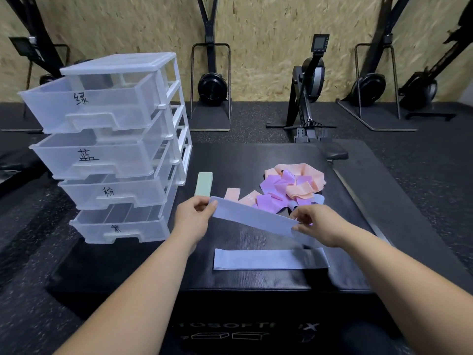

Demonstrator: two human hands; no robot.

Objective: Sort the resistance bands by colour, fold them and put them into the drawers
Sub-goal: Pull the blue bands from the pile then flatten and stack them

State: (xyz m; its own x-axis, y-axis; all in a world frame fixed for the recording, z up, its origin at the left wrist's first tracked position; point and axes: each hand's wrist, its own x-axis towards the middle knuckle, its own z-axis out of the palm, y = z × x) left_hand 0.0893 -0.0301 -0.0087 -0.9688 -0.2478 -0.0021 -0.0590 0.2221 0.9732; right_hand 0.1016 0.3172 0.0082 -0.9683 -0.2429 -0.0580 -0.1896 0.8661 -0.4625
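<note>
Black padded box (230,160) filling the middle of the view, its ribbed top carrying every band. At its left side, a white-framed drawer unit (115,139) with four translucent drawers, all pulled out, each front marked with a handwritten character; cannot tell whether standing on the box or just beside it. Toward the far right of the box top, a loose heap (289,185) of purple and peach bands, tangled, with a blue strip showing at its near side. Near the front edge, a blue band (268,258) lying flat and crosswise. Above it, lifted off the surface and slanting down from left to right, a second blue band (253,217), pulled straight. Pinched at its left end between thumb and curled fingers of the left hand (192,219); gripped at its right end by the right hand (318,224). Near the drawers, a folded green band (204,183), lying lengthwise away from the camera. Between that and the heap, two short peach strips (233,194) flat on the box.
</note>
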